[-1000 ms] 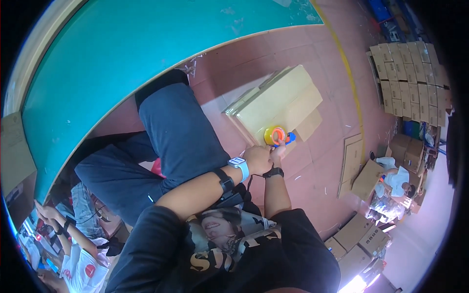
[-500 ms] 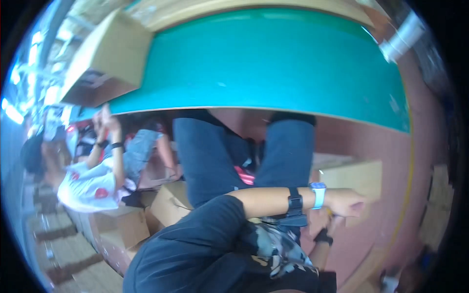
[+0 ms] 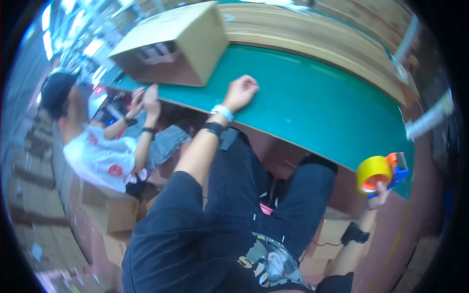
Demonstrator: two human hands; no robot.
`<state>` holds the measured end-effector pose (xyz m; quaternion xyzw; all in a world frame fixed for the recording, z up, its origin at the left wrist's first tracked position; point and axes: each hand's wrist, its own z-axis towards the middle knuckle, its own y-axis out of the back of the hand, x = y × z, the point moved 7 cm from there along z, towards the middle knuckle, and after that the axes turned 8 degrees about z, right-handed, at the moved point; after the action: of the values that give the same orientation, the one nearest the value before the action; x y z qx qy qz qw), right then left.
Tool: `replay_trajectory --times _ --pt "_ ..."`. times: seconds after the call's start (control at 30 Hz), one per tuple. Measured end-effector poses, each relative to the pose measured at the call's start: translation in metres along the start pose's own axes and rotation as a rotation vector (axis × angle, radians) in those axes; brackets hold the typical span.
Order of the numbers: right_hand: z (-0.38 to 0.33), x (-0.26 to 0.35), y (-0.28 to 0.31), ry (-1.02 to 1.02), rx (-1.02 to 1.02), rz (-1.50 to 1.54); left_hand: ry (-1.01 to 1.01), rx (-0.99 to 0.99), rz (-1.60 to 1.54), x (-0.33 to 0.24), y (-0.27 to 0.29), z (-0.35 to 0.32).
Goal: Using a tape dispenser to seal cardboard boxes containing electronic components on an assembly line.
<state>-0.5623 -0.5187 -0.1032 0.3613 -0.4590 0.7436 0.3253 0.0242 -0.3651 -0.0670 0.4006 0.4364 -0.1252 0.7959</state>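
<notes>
Left hand: now over desk, loosely curled, contents unclear.
Right hand: my grip's round tape dispenser, now up off floor carton.

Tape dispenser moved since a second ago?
Yes, toward the green table: earlier clear of its near edge, the tape dispenser, in the right hand, now overlaps its right end in view.

left hand over table, tape raised
</notes>
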Motion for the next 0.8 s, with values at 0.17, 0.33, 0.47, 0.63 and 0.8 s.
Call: replay_trajectory --times 0.17,0.33,0.47,0.63,0.8 --pt "0.167 -0.058 0.027 -0.297 -0.145 -0.052 -0.022 -0.07 -0.068 0.015 0.003 -0.008" --pt "0.207 -0.079 0.059 -0.287 -0.227 -0.061 -0.025 -0.11 -0.103 0.001 0.013 -0.005" --pt "0.199 -0.078 0.074 -0.255 -0.292 -0.057 -0.001 -0.132 -0.125 0.006 0.015 -0.005" --pt "0.201 -0.082 0.074 -0.194 -0.204 -0.094 0.067 -0.065 -0.102 0.017 0.002 0.006" --pt "0.202 -0.082 0.063 -0.16 -0.113 -0.242 0.097 0.041 0.042 0.011 -0.005 0.051"
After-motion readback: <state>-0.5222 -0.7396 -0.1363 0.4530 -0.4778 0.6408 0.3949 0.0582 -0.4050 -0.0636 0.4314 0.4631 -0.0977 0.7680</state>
